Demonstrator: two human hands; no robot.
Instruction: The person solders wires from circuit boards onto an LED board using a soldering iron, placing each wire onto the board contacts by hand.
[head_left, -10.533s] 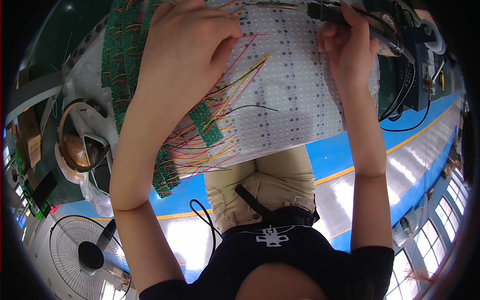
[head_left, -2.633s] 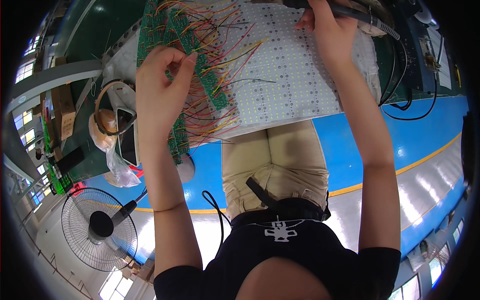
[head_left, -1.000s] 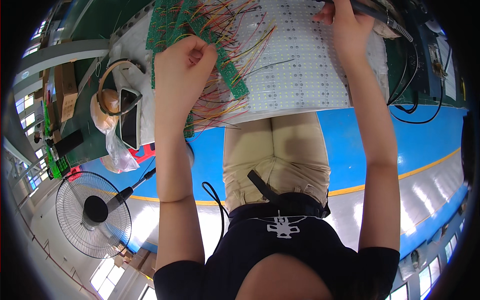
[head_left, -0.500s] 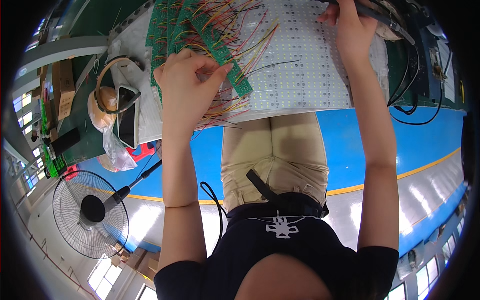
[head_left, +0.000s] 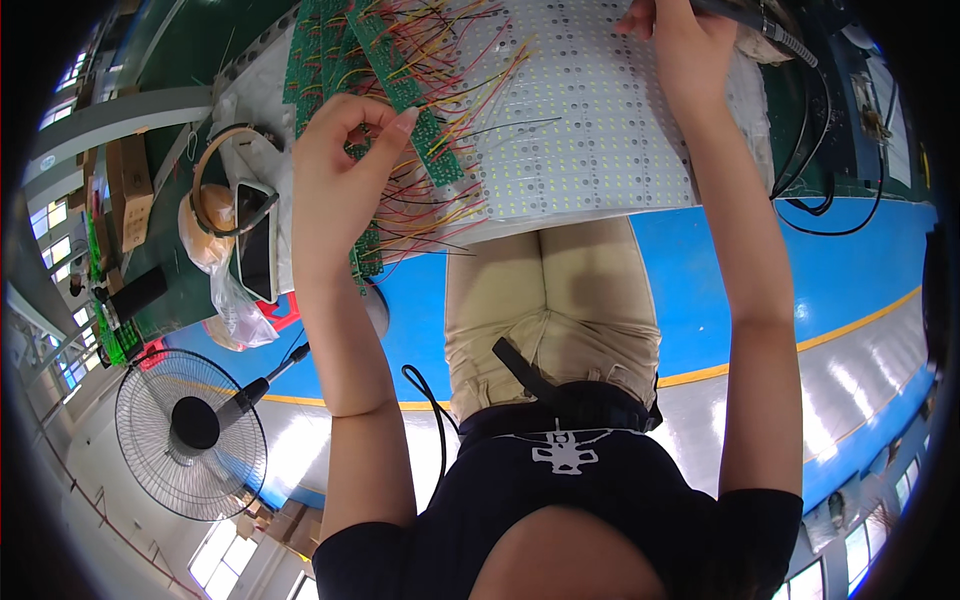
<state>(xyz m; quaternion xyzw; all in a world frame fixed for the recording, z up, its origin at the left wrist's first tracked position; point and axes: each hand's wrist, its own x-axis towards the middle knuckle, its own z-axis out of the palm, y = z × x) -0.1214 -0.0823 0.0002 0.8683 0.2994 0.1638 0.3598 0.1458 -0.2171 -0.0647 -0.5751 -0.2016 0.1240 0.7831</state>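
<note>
Green, thin, stiff circuit-board strip (head_left: 405, 85) trailing flimsy red and yellow wires (head_left: 445, 205), likely light, fragile, best edge-held, is pinched by left hand (head_left: 335, 175).

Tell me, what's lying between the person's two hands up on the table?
Between the left hand and the right hand, the head view shows a green circuit board trailing red and yellow wires, then the white panel of little LEDs.

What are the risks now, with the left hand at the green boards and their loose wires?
The left hand pinches a green circuit board among tangled red and yellow wires; a finger may snag one and strain its joint. The white LED panel overhangs the bench edge above the lap and might slide off.
</note>
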